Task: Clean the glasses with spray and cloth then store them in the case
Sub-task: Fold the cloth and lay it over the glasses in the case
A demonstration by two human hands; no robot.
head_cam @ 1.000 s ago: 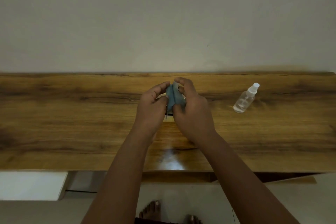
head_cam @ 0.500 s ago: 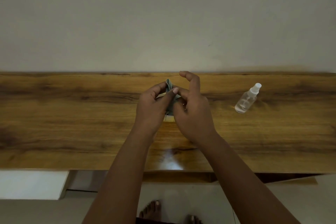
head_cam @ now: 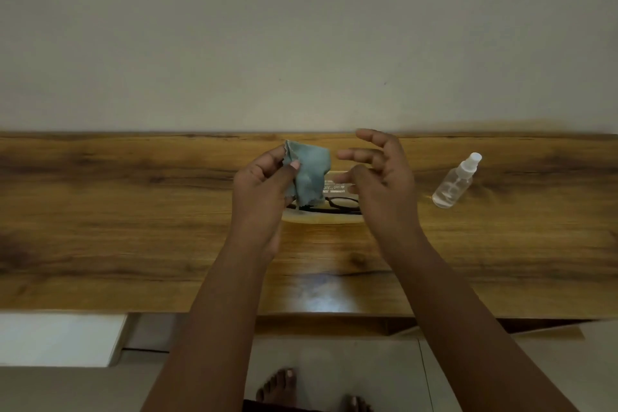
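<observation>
My left hand (head_cam: pixel 264 184) pinches a blue-grey cloth (head_cam: pixel 309 174) by its top corner, so it hangs over the middle of the wooden table (head_cam: pixel 133 211). Just right of the cloth, my right hand (head_cam: pixel 378 174) is open with its fingers spread and holds nothing. Below and between the hands lies an open pale case (head_cam: pixel 321 217). Dark-framed glasses (head_cam: pixel 341 205) rest in the case, partly hidden by the cloth and my hands. A clear spray bottle (head_cam: pixel 456 181) with a white nozzle lies tilted on the table to the right.
A plain wall rises directly behind the table's back edge. The table's front edge (head_cam: pixel 100 311) runs across the lower part of the view, with a white surface (head_cam: pixel 57 339) and floor tiles below it. My bare feet (head_cam: pixel 281 388) stand under the edge.
My right hand has let go of the cloth and drawn away to the right with fingers spread. The cloth now hangs unfolded from my left hand, uncovering the case and glasses.
</observation>
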